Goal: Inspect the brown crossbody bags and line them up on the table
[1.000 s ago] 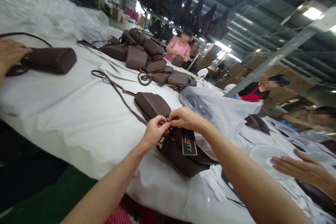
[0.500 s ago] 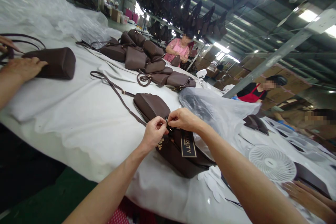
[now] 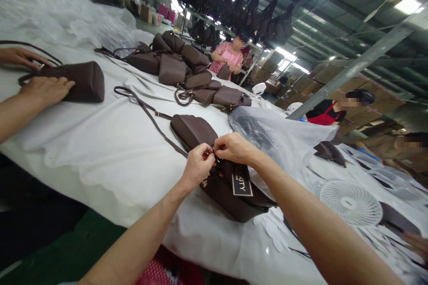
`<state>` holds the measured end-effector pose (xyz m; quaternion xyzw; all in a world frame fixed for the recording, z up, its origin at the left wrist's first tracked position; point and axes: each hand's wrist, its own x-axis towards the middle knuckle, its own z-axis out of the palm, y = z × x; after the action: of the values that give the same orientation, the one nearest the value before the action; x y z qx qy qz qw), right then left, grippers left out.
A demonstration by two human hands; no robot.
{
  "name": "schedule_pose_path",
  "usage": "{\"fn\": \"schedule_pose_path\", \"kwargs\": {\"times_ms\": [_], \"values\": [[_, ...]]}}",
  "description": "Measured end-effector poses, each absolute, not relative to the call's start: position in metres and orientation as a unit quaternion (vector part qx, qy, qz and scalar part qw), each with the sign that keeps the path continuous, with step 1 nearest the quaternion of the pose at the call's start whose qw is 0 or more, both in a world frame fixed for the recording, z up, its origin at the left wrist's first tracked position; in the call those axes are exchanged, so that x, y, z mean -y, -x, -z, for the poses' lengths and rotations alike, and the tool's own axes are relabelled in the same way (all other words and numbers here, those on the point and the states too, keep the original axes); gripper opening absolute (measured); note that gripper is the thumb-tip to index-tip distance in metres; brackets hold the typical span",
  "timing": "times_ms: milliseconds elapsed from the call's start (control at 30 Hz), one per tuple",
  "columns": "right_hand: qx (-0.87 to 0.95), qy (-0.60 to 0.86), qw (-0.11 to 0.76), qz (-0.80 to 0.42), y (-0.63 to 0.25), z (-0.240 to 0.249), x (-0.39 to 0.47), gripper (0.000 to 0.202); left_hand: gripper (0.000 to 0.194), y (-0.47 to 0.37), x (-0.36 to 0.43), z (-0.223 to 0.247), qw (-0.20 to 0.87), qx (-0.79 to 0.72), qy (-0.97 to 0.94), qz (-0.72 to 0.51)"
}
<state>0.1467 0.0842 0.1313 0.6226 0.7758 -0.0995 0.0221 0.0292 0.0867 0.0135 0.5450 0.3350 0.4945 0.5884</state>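
Observation:
My left hand (image 3: 199, 163) and my right hand (image 3: 234, 148) meet over a dark brown handbag (image 3: 230, 200), fingertips pinched together at its upper end. The small dark piece between them is mostly covered by my fingers, so I cannot make out its kind. Just below my right hand lies a black hang tag (image 3: 242, 181) with gold lettering and border. Gold-coloured hardware (image 3: 205, 181) shows under my left hand. Directly beyond my hands is a brown bag body (image 3: 195, 130), its long strap (image 3: 147, 111) trailing left over the white-covered table (image 3: 110, 142).
Several brown bags (image 3: 172, 69) are heaped behind. At left, another person's hands (image 3: 47, 90) rest on a brown bag (image 3: 87, 82). Clear plastic (image 3: 284, 138), a white fan (image 3: 351, 203) and white paper tags (image 3: 272, 227) lie right. A metal post (image 3: 351, 71) slants across; co-workers stand beyond.
My hands stay pinched at the same spot, with only slight movement. The left co-worker's far hand has come onto their bag, which sits slightly further right. The hand near the fan has mostly withdrawn.

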Motion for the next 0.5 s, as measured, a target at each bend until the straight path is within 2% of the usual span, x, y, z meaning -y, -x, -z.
{"fn": "schedule_pose_path", "kwargs": {"times_ms": [133, 333, 500], "values": [[-0.774, -0.626, 0.020, 0.094, -0.1472, -0.1303, -0.0853, 0.015, 0.002, -0.0285, -0.0884, -0.0119, 0.628, -0.328, -0.514, -0.484], [-0.755, -0.637, -0.003, 0.157, -0.1494, -0.1314, -0.0867, 0.019, 0.006, -0.0267, -0.0917, -0.0115, 0.666, -0.305, -0.481, -0.482], [-0.765, -0.629, -0.005, 0.138, -0.1519, -0.1291, -0.0864, 0.019, 0.009, -0.0286, -0.0928, -0.0126, 0.676, -0.305, -0.466, -0.483]]}}
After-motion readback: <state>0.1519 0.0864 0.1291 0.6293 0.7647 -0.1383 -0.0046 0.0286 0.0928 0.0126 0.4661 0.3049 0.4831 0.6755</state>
